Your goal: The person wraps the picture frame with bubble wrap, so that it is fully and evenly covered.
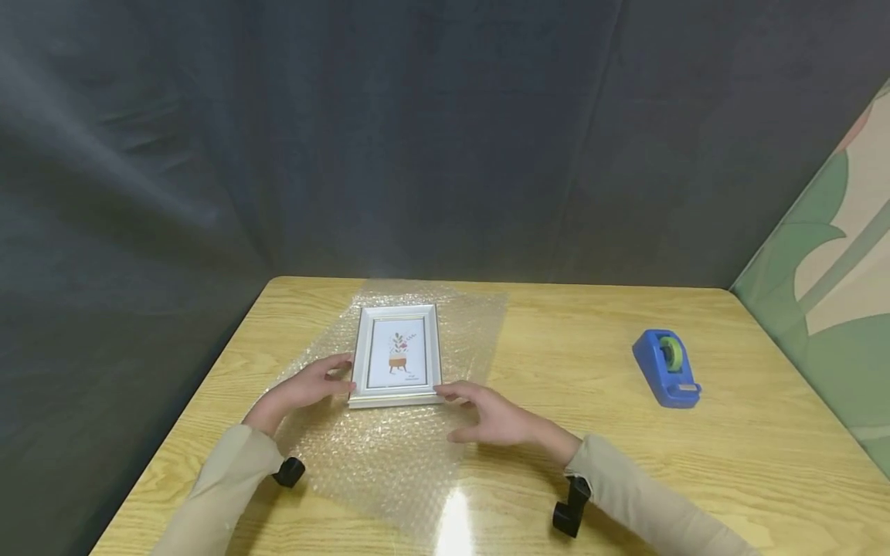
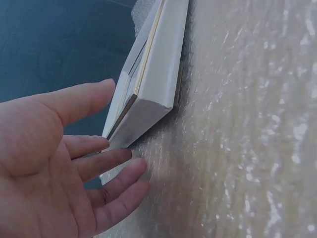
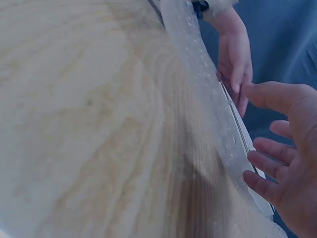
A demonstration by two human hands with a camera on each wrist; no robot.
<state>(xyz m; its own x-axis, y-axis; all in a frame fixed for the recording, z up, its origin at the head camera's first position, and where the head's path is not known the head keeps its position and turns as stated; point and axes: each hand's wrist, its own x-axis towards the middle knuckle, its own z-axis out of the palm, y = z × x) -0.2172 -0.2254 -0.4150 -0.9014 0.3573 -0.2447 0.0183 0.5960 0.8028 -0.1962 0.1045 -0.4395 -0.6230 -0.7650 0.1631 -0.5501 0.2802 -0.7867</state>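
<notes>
A white picture frame (image 1: pixel 399 351) with a thin gold line lies face up on a sheet of bubble wrap (image 1: pixel 378 448). Its print shows a plant in an orange pot on legs. My left hand (image 1: pixel 309 386) is at the frame's left edge, thumb near the lower corner; in the left wrist view its loosely spread fingers (image 2: pixel 121 178) are beside the frame's side. At the lower right corner is my right hand (image 1: pixel 497 417), fingertips by the edge and thumb apart over the bubble wrap. Neither hand visibly grips the frame.
A blue tape dispenser (image 1: pixel 667 371) with a green roll stands on the right of the wooden table (image 1: pixel 570 347). Behind the table hangs a dark curtain (image 1: pixel 445 139). A patterned panel (image 1: pixel 827 293) stands along the right side. Black wrist devices sit under both sleeves.
</notes>
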